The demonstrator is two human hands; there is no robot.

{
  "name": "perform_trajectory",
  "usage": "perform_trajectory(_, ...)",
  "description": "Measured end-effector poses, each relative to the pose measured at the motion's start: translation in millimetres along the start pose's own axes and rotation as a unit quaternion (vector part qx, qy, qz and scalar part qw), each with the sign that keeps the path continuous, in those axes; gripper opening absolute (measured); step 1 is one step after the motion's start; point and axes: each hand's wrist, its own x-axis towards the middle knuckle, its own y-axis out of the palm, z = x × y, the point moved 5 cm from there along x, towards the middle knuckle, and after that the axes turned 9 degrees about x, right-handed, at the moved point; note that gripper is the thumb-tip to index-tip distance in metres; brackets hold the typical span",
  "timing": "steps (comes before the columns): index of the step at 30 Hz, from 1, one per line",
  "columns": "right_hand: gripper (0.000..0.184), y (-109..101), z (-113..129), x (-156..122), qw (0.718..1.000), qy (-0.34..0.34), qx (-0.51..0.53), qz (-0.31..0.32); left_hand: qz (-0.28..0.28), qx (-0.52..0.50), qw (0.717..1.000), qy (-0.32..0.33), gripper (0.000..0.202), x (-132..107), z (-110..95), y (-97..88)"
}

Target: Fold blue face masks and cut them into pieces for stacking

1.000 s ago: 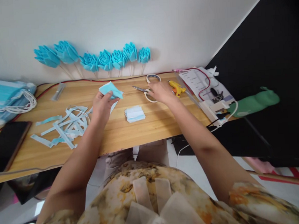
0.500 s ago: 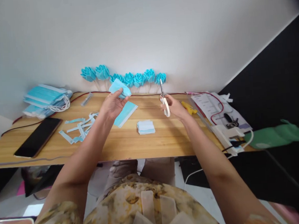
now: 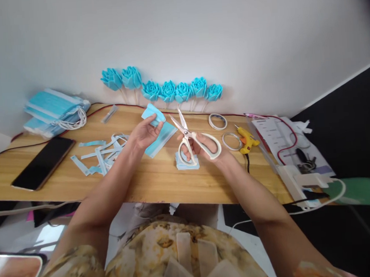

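Between the thumb and fingers of my left hand [image 3: 147, 132] is a folded piece of light blue mask fabric [image 3: 153, 113]. My right hand [image 3: 201, 146] grips white-handled scissors [image 3: 186, 134], whose blades are spread and point up toward the fabric without touching it. Below my left hand, a flat blue fabric sheet [image 3: 161, 140] lies on the wooden table [image 3: 156, 186]. Partly covered by the scissors, a small stack of cut blue and white pieces [image 3: 186, 165] rests under my right hand. Cut strips [image 3: 101, 154] are heaped to the left of my left forearm.
Several blue fabric flowers [image 3: 168, 90] on sticks lean against the wall. Face masks [image 3: 54, 109] and a phone [image 3: 44, 163] lie left. Rightward are a tape roll [image 3: 218, 121], a wire ring [image 3: 232, 141], a yellow glue gun [image 3: 247, 139], papers [image 3: 285, 138] and a power strip [image 3: 293, 186].
My right hand has brought the scissors left and lower, closer to my left hand, and their blades have spread apart. The view has shifted, uncovering the tape roll and glue gun.
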Motion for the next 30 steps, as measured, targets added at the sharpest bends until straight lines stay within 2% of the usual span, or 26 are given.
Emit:
perform_trajectory(4,0.064,1.4,-14.2,3.3,0.999,0.025,0.014,0.027,-0.002,0.01,1.0,-0.016,0.024,2.3,2.5,-0.8)
perform_trajectory(12,0.066,0.4,-16.0,-2.2,0.999,0.041,0.008,-0.009,0.042,0.044,0.997,-0.049,0.025,0.9,7.9,2.1)
perform_trajectory(17,0.067,-2.2,-17.6,-1.1,0.999,0.036,0.0,-0.017,0.064,0.049,0.995,-0.051,0.025,1.0,12.9,4.0)
perform_trajectory(30,0.068,-2.9,-19.0,2.6,0.999,0.026,0.021,-0.042,0.069,0.078,0.994,-0.029,0.021,0.4,31.7,6.3)
